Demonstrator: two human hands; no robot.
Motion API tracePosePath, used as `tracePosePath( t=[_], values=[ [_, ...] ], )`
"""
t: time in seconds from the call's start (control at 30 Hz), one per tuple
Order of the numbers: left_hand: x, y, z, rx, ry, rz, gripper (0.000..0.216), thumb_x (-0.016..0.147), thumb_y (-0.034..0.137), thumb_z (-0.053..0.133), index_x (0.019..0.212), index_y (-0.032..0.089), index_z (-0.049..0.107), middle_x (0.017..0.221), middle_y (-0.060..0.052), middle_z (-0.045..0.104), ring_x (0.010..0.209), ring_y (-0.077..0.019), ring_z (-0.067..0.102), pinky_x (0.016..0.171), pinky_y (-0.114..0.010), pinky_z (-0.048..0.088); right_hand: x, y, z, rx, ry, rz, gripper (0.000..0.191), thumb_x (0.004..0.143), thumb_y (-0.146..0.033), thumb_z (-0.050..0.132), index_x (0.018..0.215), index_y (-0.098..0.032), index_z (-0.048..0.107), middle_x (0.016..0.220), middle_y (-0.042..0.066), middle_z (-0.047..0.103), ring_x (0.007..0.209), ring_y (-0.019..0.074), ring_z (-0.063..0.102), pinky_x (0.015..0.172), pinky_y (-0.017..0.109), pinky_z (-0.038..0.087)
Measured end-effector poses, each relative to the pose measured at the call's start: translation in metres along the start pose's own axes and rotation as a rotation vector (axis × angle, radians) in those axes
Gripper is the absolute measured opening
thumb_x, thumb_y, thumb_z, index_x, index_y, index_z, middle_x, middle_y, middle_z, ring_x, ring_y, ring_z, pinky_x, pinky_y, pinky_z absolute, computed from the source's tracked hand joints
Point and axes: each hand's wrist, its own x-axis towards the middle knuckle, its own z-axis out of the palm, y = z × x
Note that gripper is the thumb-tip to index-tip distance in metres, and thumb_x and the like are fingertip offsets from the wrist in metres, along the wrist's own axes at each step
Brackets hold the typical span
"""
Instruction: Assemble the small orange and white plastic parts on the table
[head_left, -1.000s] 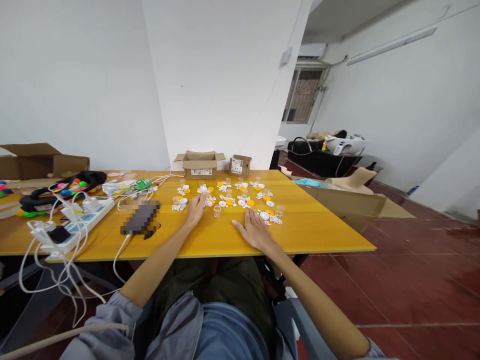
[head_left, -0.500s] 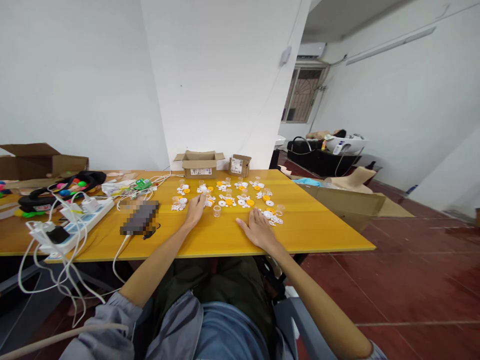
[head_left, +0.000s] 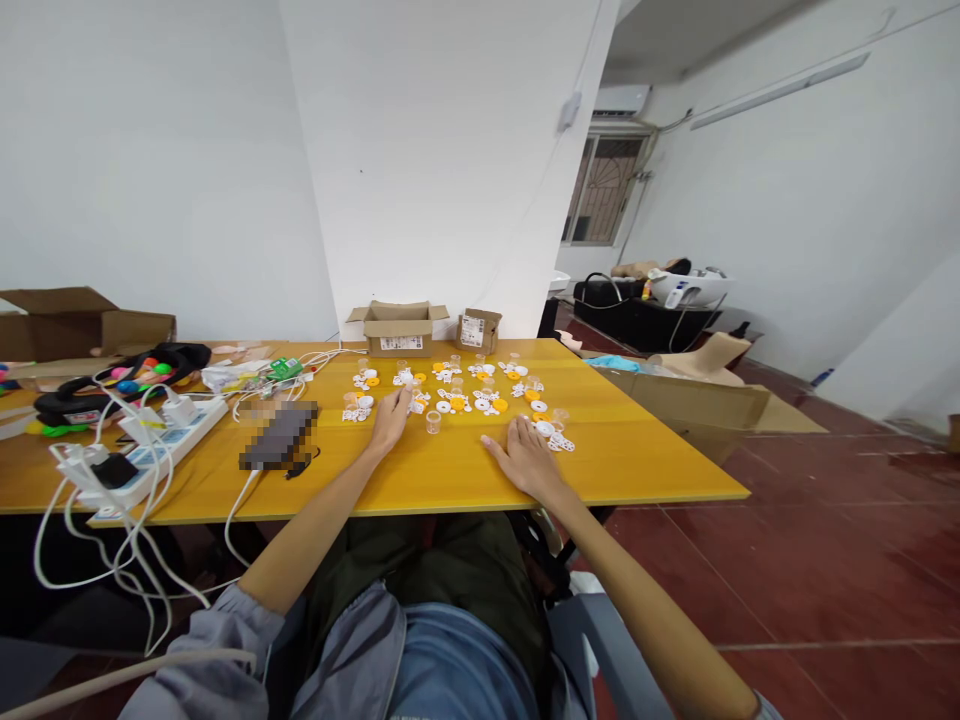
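Note:
My left hand (head_left: 391,415) rests on the table among the small parts, fingers stretched forward beside a white round piece (head_left: 407,379). Whether the fingertips touch that piece is hard to see. My right hand (head_left: 526,462) lies flat with the thumb apart, its fingertips at a white disc (head_left: 544,429). White pieces with holes (head_left: 562,441) lie just right of those fingers, and a clear cup (head_left: 560,416) stands behind them. Between the hands, nearer to the left one, is another clear cup (head_left: 433,423). Several yellow rings (head_left: 500,405) and white discs (head_left: 444,407) are spread beyond.
An open cardboard box (head_left: 397,335) and a smaller box (head_left: 478,331) stand at the wall. To the left lie a dark pixelated device (head_left: 279,436), a power strip (head_left: 161,450) with cables, and colourful balls (head_left: 129,385). A large carton (head_left: 675,405) sits beyond the table's right edge.
My right hand has shifted slightly to the right, and the white disc and perforated pieces by its fingers have moved right too. My left hand has stayed about where it was.

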Motion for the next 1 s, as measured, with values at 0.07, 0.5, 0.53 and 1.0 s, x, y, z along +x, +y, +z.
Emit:
tracePosePath(
  t=[0.07, 0.5, 0.53, 1.0],
  values=[
    [0.0, 0.0, 0.0, 0.016, -0.004, 0.009, 0.046, 0.083, 0.051, 0.058, 0.053, 0.022, 0.039, 0.048, 0.004, 0.035, 0.052, -0.0132, 0.038, 0.051, -0.026, 0.031, -0.003, -0.005, -0.006, -0.037, 0.072, -0.032, 0.08, 0.096, -0.064, 0.026, 0.145, -0.004, 0.044, 0.15, 0.025, 0.046, 0.144, 0.0359, 0.035, 0.118, 0.048, 0.023],
    [-0.002, 0.003, -0.002, 0.047, -0.029, 0.003, 0.044, 0.088, 0.042, 0.056, 0.052, 0.021, 0.041, 0.048, 0.004, 0.037, 0.054, -0.0133, 0.04, 0.055, -0.026, 0.031, 0.007, 0.013, -0.034, -0.276, 0.234, -0.124, 0.05, 0.1, -0.035, 0.028, 0.105, -0.016, 0.074, 0.118, 0.02, 0.069, 0.125, 0.0376, 0.051, 0.114, 0.061, 0.018],
    [-0.002, 0.003, -0.002, 0.044, -0.031, 0.005, 0.045, 0.088, 0.042, 0.057, 0.052, 0.021, 0.041, 0.048, 0.004, 0.037, 0.054, -0.0133, 0.04, 0.055, -0.026, 0.031, 0.008, 0.015, -0.035, -0.278, 0.238, -0.131, 0.049, 0.1, -0.034, 0.029, 0.105, -0.017, 0.074, 0.118, 0.02, 0.069, 0.123, 0.0369, 0.052, 0.114, 0.06, 0.018],
    [-0.001, 0.001, -0.002, 0.056, -0.064, 0.105, 0.047, 0.089, 0.044, 0.055, 0.052, 0.022, 0.037, 0.049, 0.004, 0.035, 0.052, -0.0132, 0.038, 0.054, -0.026, 0.032, 0.009, 0.037, -0.051, -0.394, 0.168, -0.142, 0.038, 0.099, -0.023, 0.035, 0.111, -0.012, 0.069, 0.111, 0.021, 0.069, 0.104, 0.0294, 0.063, 0.1, 0.042, 0.036]
  ],
)
